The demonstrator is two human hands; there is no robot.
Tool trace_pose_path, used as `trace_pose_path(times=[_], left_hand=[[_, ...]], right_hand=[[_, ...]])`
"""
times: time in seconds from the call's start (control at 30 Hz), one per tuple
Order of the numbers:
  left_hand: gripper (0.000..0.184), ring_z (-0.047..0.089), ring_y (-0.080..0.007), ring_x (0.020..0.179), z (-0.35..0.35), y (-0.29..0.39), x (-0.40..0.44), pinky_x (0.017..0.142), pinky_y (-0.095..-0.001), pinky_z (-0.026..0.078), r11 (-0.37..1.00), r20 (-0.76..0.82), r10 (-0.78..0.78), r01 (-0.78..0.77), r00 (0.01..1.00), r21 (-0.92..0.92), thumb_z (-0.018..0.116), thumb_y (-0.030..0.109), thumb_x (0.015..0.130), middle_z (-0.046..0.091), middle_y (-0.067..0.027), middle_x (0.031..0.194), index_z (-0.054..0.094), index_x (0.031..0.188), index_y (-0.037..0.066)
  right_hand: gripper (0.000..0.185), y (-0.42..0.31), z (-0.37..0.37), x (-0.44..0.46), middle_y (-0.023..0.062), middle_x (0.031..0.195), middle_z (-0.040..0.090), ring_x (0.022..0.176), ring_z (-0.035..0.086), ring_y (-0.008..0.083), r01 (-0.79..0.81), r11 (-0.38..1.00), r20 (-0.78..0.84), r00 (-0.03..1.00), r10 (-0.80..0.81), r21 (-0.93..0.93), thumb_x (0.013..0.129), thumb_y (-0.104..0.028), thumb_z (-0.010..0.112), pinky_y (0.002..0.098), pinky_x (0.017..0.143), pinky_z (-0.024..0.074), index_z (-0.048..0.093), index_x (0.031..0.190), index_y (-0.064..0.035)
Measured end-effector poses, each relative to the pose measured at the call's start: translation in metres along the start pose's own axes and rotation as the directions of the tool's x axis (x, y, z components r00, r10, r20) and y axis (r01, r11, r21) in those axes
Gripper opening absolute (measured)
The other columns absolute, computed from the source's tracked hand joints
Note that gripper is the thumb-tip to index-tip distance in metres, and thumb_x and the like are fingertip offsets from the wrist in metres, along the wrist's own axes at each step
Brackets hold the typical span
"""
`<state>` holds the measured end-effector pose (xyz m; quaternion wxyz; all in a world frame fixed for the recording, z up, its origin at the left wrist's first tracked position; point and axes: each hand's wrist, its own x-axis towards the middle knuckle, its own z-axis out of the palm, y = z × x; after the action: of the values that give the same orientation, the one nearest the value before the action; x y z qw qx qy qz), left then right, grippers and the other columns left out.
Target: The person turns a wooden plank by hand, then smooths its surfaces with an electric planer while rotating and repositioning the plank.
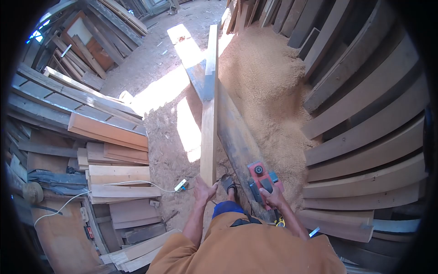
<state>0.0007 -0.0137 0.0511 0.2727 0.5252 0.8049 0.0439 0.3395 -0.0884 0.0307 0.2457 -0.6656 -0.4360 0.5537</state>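
My left hand (204, 190) grips the near end of a long pale wooden beam (209, 137), its thumb and fingers around the end. The beam points away from me and crosses over a wide, worn plank (239, 141). In my right hand (272, 197) is the handle of a red and black electric planer (260, 172), which rests on the near part of that plank, to the right of the beam. The planer's underside is hidden.
A heap of sawdust and shavings (269, 82) lies right of the plank. Stacked boards (119, 176) stand at left, and long boards (365, 137) lean along the right. A white extension socket (181, 185) with its cord lies on the floor near my left hand.
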Motion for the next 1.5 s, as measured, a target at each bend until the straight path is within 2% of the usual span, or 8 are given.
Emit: trace_pose_path(times=[0.17, 0.37, 0.57, 0.77, 0.97, 1.17, 1.27, 1.5], left_hand=[[0.081, 0.068, -0.0513, 0.113, -0.004, 0.003, 0.005, 0.1, -0.0568, 0.053, 0.997, 0.087, -0.073, 0.074, 0.994, -0.007, 0.081, 0.041, 0.08, 0.07, -0.0325, 0.121, 0.041, 0.136, -0.001], [0.083, 0.063, -0.05, 0.12, 0.019, -0.003, 0.004, 0.102, -0.0565, 0.05, 0.998, 0.0, -0.039, 0.039, 0.999, -0.042, 0.08, 0.043, 0.077, 0.063, -0.0328, 0.126, 0.043, 0.137, -0.002], [0.082, 0.057, -0.049, 0.124, 0.047, 0.006, -0.001, 0.104, -0.0571, 0.048, 0.991, -0.037, -0.018, 0.013, 0.999, -0.132, 0.081, 0.044, 0.076, 0.061, -0.032, 0.126, 0.047, 0.135, -0.002], [0.082, 0.062, -0.0474, 0.12, 0.059, 0.009, -0.002, 0.103, -0.0548, 0.049, 0.964, -0.048, -0.003, -0.009, 0.999, -0.265, 0.083, 0.04, 0.076, 0.064, -0.0288, 0.124, 0.047, 0.137, 0.0], [0.079, 0.067, -0.0451, 0.118, 0.051, 0.019, -0.008, 0.101, -0.0529, 0.052, 0.946, -0.03, -0.013, 0.002, 0.999, -0.325, 0.085, 0.04, 0.078, 0.068, -0.0278, 0.124, 0.048, 0.137, 0.001], [0.078, 0.067, -0.0438, 0.119, 0.055, 0.022, -0.007, 0.102, -0.0516, 0.052, 0.914, 0.009, -0.06, 0.058, 0.998, -0.4, 0.085, 0.04, 0.078, 0.068, -0.0267, 0.125, 0.049, 0.135, 0.001], [0.076, 0.068, -0.0426, 0.118, 0.05, 0.02, -0.008, 0.102, -0.0506, 0.052, 0.905, -0.012, -0.01, 0.004, 1.0, -0.425, 0.085, 0.04, 0.079, 0.068, -0.026, 0.124, 0.049, 0.134, 0.002], [0.072, 0.069, -0.039, 0.115, 0.061, -0.017, 0.013, 0.098, -0.0472, 0.055, 0.864, 0.026, 0.03, -0.013, 0.999, -0.503, 0.085, 0.034, 0.079, 0.068, -0.0255, 0.12, 0.05, 0.13, -0.002]], right_hand=[[0.042, 0.022, 0.002, 0.006, 0.0035, 0.067, 0.06, 0.051, 0.056, 0.0132, 0.081, 0.997, -0.034, 0.996, -0.081, -0.007, 0.097, -0.04, 0.074, 0.0335, 0.045, 0.0444, 0.066, 0.114, -0.0023], [0.04, -0.01, -0.007, -0.003, 0.0029, 0.069, 0.06, 0.055, 0.058, 0.0131, -0.092, 0.993, 0.056, 0.995, 0.088, 0.069, 0.095, -0.04, 0.074, 0.0331, 0.049, 0.0466, 0.065, 0.107, -0.0031], [0.04, 0.008, -0.003, 0.006, 0.0024, 0.068, 0.06, 0.054, 0.058, 0.0129, 0.055, 0.998, 0.014, 0.998, -0.056, 0.039, 0.096, -0.04, 0.074, 0.0328, 0.049, 0.0467, 0.065, 0.109, -0.0039], [0.042, -0.024, -0.013, -0.008, 0.0037, 0.073, 0.062, 0.056, 0.058, 0.0129, -0.15, 0.981, 0.11, 0.984, 0.137, 0.124, 0.095, -0.041, 0.074, 0.0326, 0.05, 0.0474, 0.066, 0.115, -0.0046], [0.042, -0.001, -0.007, 0.001, 0.0036, 0.076, 0.064, 0.059, 0.061, 0.0135, 0.037, 0.997, 0.044, 0.998, -0.041, 0.072, 0.095, -0.042, 0.074, 0.0329, 0.054, 0.0506, 0.066, 0.114, -0.005], [0.048, -0.022, -0.016, -0.004, 0.0074, 0.09, 0.07, 0.078, 0.067, 0.0186, -0.192, 0.981, 0.165, 0.969, 0.183, 0.038, 0.093, -0.044, 0.074, 0.0372, 0.071, 0.0557, 0.068, 0.116, -0.0024], [0.051, -0.015, -0.01, -0.004, 0.0091, 0.094, 0.071, 0.086, 0.068, 0.0215, -0.036, 0.999, 0.043, 0.998, 0.036, 0.013, 0.093, -0.045, 0.073, 0.0394, 0.08, 0.0557, 0.067, 0.117, -0.0004], [0.053, -0.018, -0.01, -0.004, 0.0116, 0.098, 0.072, 0.088, 0.068, 0.0215, -0.011, 1.0, 0.047, 0.999, 0.012, -0.011, 0.093, -0.045, 0.073, 0.0397, 0.082, 0.0555, 0.067, 0.122, -0.0004]])
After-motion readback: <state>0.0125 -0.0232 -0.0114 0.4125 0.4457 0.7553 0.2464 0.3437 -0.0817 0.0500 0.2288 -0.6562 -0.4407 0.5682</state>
